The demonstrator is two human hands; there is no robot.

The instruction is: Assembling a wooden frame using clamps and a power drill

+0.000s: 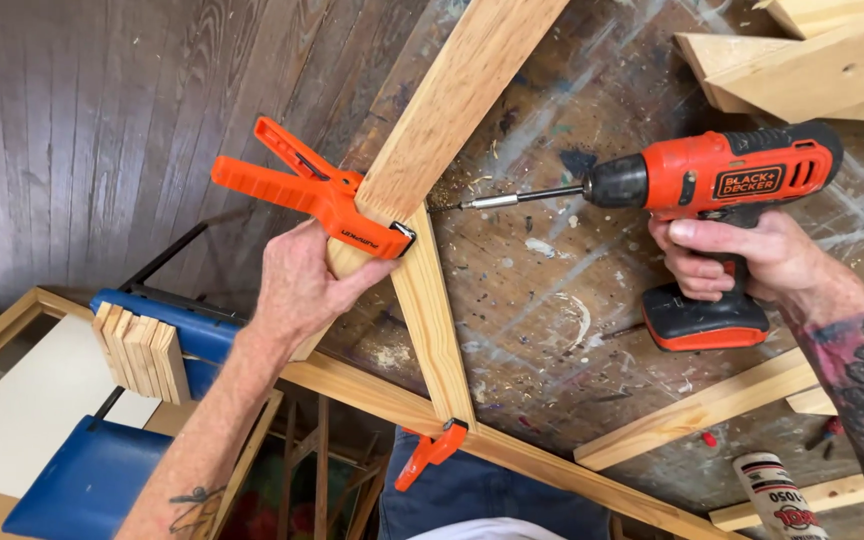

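Head view: looks down on a paint-spattered workbench (552, 300), two bare hands at work on a wooden frame.
Left hand: left hand (302, 285) wrapped round the end of a long wooden strip (452, 110), fingers closed on the wood, thumb pointing toward the joint, just below the big clamp.
Right hand: right hand (742, 262) closed on the grip of an orange and black cordless drill (722, 185), fingers curled round the handle; whether a finger presses the trigger, cannot tell.
Drill: held level, battery base down, bit (497, 200) pointing left, tip at the side of the long strip right at the joint. Touching or just short, hard to tell.
Joint: long strip runs up to the top of the frame; a shorter wooden strip (434, 320) meets it from below at an angle.
Big clamp: orange spring clamp (317, 190) shut across the joint, handles sticking out up-left, above the left hand.
Small clamp: second orange spring clamp (430, 452) at the lower end of the shorter strip, where it meets the wooden rail (512, 450) running along the bench edge.
Sawdust: a little scattered on the bench near the bit tip.
Left of bench: stack of thin wood pieces (140, 352) beside a blue holder (187, 325).
Top right: pale wood offcuts (802, 65).
Lower right: another wooden strip (702, 408) lying on the bench, a white tube (777, 497) near it.
Forearms: both bare, tattoos on each.
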